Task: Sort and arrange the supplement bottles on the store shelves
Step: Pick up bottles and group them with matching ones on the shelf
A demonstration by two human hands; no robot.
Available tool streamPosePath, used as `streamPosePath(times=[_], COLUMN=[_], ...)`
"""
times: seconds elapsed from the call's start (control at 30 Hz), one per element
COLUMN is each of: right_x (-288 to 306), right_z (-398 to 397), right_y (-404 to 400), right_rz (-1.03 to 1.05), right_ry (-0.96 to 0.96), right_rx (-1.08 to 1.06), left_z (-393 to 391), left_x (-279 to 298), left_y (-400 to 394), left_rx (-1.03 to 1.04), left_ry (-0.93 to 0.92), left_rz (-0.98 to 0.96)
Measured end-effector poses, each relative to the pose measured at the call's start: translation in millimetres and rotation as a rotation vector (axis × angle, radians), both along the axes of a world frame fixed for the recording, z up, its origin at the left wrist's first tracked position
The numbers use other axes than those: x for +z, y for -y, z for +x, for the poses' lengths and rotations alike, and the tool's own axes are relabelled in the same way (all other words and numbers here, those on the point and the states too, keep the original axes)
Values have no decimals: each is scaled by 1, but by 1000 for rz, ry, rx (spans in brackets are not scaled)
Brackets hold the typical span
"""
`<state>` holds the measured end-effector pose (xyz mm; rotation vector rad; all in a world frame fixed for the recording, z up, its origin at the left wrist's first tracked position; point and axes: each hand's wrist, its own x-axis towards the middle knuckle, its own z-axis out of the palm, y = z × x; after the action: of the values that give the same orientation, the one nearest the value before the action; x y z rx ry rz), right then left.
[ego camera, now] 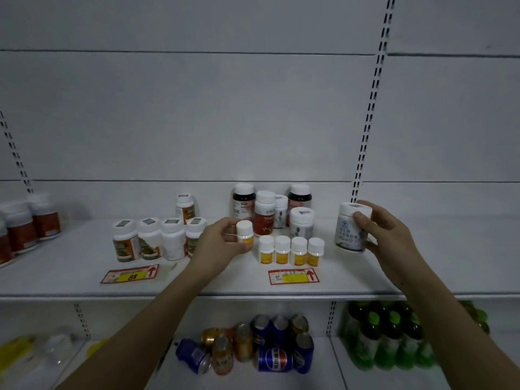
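The left hand (222, 240) pinches a small yellow-labelled bottle (244, 235) by its sides, held just left of a row of four matching yellow bottles (291, 250) that stand upright near the front of the shelf (422, 266). The right hand (385, 229) is wrapped around a larger white bottle with a blue label (350, 228), fingers over its cap and upper side, holding it to the right of that row and well apart from it. Whether either bottle is resting on the shelf or is just above it, I cannot tell.

Behind the yellow row stands a mixed cluster of taller bottles (270, 212), dark and white ones close together. To the left is a group of white-capped bottles with green and orange labels (157, 240).

The small bottle most likely belongs at the left end of its row (the gap there looks narrow). The risk is the knuckles or the bottle's base clipping the nearest one in the row, and light bottles standing that close could topple one after another. The tall cluster behind is also within reach of a careless wrist. On the right, the grip high on the white bottle leaves its base free to swing, so setting it down at a tilt could tip it towards the shelf's near edge.
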<state>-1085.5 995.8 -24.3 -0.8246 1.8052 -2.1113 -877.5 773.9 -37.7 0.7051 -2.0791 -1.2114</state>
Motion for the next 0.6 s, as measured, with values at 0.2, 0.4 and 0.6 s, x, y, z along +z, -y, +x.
streamPosePath(times=[0.2,0.4,0.6], right_x=[-35,-41,-43], right_z=[-12,-15,-12], right_y=[-3,-6,-6], right_rz=[54,109,140], right_ry=[7,-82,-194], right_rx=[-25,5,-21], left_z=[-9,-6,-8], left_x=[-23,-25,-27], left_y=[-4,-5,-6], left_rx=[13,-21,-3], left_ry=[79,129,145], left_rz=[-55,-133,-165])
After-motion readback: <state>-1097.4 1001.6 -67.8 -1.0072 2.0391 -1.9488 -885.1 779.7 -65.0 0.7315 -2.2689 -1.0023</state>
